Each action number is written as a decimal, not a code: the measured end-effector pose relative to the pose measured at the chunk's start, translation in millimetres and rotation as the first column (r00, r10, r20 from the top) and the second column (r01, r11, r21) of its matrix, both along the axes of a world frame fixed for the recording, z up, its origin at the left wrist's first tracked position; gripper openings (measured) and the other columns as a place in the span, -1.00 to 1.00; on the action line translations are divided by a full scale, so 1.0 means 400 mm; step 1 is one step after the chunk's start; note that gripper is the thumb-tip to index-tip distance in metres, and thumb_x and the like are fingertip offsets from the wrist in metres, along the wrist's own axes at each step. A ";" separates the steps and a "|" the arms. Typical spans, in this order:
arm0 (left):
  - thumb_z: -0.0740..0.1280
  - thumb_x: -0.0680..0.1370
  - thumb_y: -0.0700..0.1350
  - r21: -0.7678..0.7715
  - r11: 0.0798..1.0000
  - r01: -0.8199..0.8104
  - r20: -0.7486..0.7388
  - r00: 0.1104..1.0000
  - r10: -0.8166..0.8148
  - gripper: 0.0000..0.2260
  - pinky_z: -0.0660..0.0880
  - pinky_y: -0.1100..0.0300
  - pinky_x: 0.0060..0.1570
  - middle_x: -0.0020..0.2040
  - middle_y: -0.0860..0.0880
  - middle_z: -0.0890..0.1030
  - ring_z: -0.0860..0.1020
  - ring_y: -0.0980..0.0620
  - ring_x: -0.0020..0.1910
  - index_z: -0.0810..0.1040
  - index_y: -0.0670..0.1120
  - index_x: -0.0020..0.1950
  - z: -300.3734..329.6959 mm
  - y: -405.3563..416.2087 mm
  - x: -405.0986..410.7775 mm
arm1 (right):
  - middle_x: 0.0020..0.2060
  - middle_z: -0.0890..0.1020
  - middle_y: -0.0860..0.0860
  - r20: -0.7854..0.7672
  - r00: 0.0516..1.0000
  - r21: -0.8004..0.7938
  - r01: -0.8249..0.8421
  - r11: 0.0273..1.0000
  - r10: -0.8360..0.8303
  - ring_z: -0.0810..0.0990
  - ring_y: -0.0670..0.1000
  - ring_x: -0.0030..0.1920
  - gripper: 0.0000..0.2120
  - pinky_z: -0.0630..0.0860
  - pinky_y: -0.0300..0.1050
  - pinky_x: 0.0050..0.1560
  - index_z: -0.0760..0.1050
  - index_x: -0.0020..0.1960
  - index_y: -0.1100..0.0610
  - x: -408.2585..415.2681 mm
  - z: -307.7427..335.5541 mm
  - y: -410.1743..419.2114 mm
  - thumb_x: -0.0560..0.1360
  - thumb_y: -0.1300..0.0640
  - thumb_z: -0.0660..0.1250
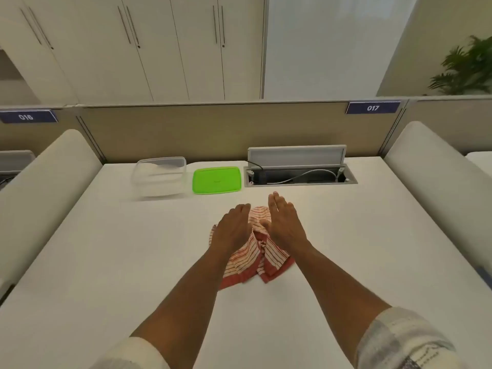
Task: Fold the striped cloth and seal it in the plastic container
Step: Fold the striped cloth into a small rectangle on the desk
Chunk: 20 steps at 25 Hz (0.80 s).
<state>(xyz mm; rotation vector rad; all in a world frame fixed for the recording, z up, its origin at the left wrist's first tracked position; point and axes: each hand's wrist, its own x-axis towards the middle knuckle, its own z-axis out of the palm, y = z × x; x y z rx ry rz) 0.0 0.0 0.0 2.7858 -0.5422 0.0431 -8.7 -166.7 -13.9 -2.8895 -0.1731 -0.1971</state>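
A red and white striped cloth [254,258] lies crumpled on the white table [133,262], near its middle. My left hand [234,229] hovers over the cloth's left part, fingers straight and together, palm down. My right hand [286,222] is held over the cloth's right part, flat and tilted on edge, with nothing in it. Both hands hide the cloth's far half. A clear plastic container [159,178] stands open at the back left. Its green lid [217,180] lies flat just to the container's right.
An open cable hatch [299,175] with cords is set in the table at the back right, its flap raised. A beige partition [213,129] closes the far edge. Padded white side walls [439,182] flank the table on both sides.
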 end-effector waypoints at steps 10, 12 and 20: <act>0.41 0.41 0.14 0.065 0.993 0.099 -0.200 0.976 -0.084 -0.45 0.57 0.04 -0.10 0.18 -0.06 0.55 0.57 -0.08 0.02 0.33 -0.05 0.30 -0.172 0.018 -0.092 | 0.18 0.53 0.07 -0.076 0.995 -0.037 -0.060 0.998 0.057 0.49 0.12 0.08 -0.51 0.46 0.03 0.04 0.40 0.26 0.10 -0.106 -0.143 -0.048 0.43 -0.06 0.43; 0.44 0.38 0.18 0.104 0.988 0.113 -0.202 0.975 -0.090 -0.36 0.56 0.10 -0.11 0.20 -0.05 0.55 0.58 -0.06 0.02 0.31 -0.04 0.33 -0.193 0.005 -0.093 | 0.17 0.53 0.06 -0.105 0.990 0.003 -0.091 0.996 0.091 0.48 0.11 0.07 -0.49 0.46 0.02 0.04 0.41 0.24 0.10 -0.120 -0.162 -0.051 0.39 -0.08 0.45; 0.42 0.44 0.06 0.137 0.988 0.068 -0.201 0.979 -0.039 -0.43 0.56 0.11 -0.10 0.19 -0.08 0.55 0.58 -0.07 -0.01 0.28 -0.03 0.36 -0.230 -0.015 -0.092 | 0.06 0.57 0.02 -0.161 0.971 0.002 -0.178 0.984 0.176 0.50 0.10 0.06 -0.57 0.49 0.06 0.08 0.50 0.08 0.04 -0.152 -0.209 -0.059 0.32 -0.14 0.48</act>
